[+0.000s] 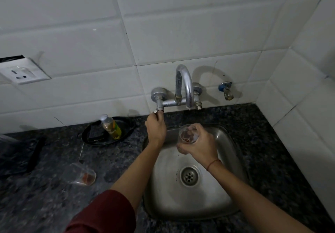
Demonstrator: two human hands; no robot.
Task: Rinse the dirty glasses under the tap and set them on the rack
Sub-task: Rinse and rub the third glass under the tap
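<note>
My right hand (199, 145) holds a clear glass (188, 134) with brown dregs, upright over the steel sink (226, 193), just below the chrome tap spout (186, 86). No water stream shows from the spout. My left hand (155, 126) reaches up and grips the tap's left handle (159, 110). A second dirty glass (81, 174) with brown residue stands on the dark granite counter (54, 205) to the left of the sink. No rack is in view.
A black dish (94, 138) holding a small bottle of yellow-green liquid (111, 126) sits behind on the counter. A black bag (16, 153) lies at the far left. A wall socket (21, 73) and a small valve (226, 91) are on the white tiles.
</note>
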